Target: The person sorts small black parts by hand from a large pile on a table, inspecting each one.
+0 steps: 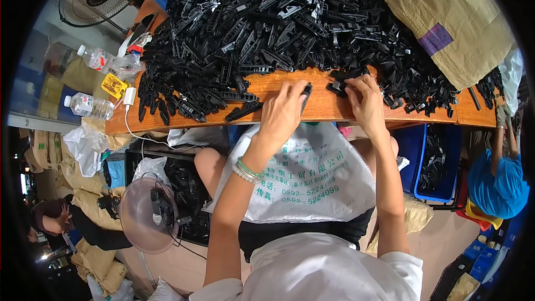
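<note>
Near the front edge of the wooden table point(323, 112), my left hand point(281, 108) is closed round a narrow black plastic part point(306, 96), which stands up past the fingertips. To its right, my right hand point(365, 103) pinches a small black plastic piece point(337, 85) at the rim of the heap; part of it is hidden by the fingers. The two hands are apart. Behind them spreads a large heap of black plastic parts point(262, 28), long ribbed strips towards the left and smaller pieces towards the right.
A brown woven sack point(451, 17) lies over the heap's right side. Bottles point(92, 106) and a white cable point(131, 125) sit at the left. A white printed sack point(306, 173) covers my lap. Below are a blue bin point(437, 159) and a pinkish tub point(136, 217). A blue-shirted person point(496, 181) works at right.
</note>
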The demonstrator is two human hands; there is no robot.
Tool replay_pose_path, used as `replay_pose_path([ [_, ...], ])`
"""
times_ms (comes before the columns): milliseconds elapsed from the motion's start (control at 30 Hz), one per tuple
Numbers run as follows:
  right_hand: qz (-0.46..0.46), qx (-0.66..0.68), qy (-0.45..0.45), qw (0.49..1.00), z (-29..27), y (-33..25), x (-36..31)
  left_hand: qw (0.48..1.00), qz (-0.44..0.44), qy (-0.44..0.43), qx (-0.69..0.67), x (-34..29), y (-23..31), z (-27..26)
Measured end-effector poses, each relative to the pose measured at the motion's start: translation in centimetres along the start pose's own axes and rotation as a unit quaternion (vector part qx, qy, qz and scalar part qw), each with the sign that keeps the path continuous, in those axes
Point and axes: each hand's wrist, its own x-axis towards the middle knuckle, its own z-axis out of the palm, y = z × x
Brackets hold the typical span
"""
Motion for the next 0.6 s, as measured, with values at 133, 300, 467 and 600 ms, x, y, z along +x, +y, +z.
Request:
replay_pose_path([
  [133,0.033,0.053,-0.084,0.995,0.1,0.0,0.0,0.985,0.163,0.011,0.053,0.9,-1.7,-0.4],
  [300,0.097,0.055,-0.075,0.991,0.5,0.0,0.1,0.982,0.185,-0.007,0.033,0.6,-1.4,-1.2],
  [467,0.072,0.003,0.087,0.994,0.6,-0.2,-1.5,0.982,0.185,-0.041,-0.019,0.1,-2.4,-1.0],
  [600,0.069,0.229,-0.051,0.970,0.6,-2.0,-4.2,0.983,0.161,0.018,-0.082,-0.5,-2.6,0.0],
])
